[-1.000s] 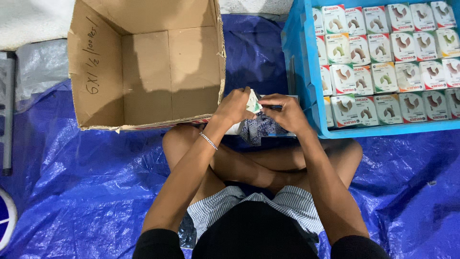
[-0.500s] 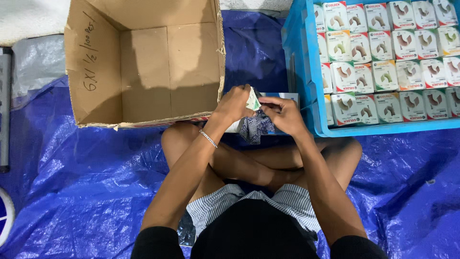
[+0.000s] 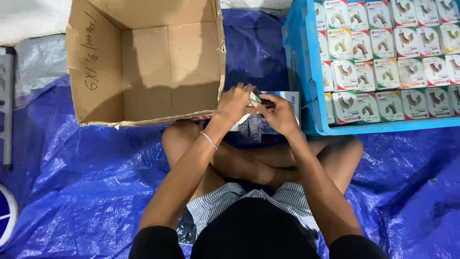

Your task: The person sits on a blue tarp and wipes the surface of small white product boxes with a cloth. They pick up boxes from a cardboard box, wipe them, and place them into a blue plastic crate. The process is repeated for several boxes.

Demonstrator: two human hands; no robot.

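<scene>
I sit cross-legged on a blue tarp (image 3: 86, 187). Both hands meet in front of my knees, between an open cardboard box (image 3: 143, 67) and a blue crate (image 3: 306, 72). My left hand (image 3: 233, 103) and my right hand (image 3: 279, 114) together grip a small white packet (image 3: 252, 100), mostly hidden by the fingers. A flat blue and white carton (image 3: 287, 98) lies just behind my right hand. A patterned cloth (image 3: 252, 128) lies beneath the hands. A thin bracelet circles my left wrist.
The cardboard box is empty, with handwriting on its left flap. The blue crate holds several rows of small white packages with pictures on them (image 3: 383, 52). A grey bar (image 3: 7, 105) lies at the far left, beside white sheeting (image 3: 28, 19).
The hands stay together on the small packet; my fingers have shifted slightly over it. The view has drifted a little.
</scene>
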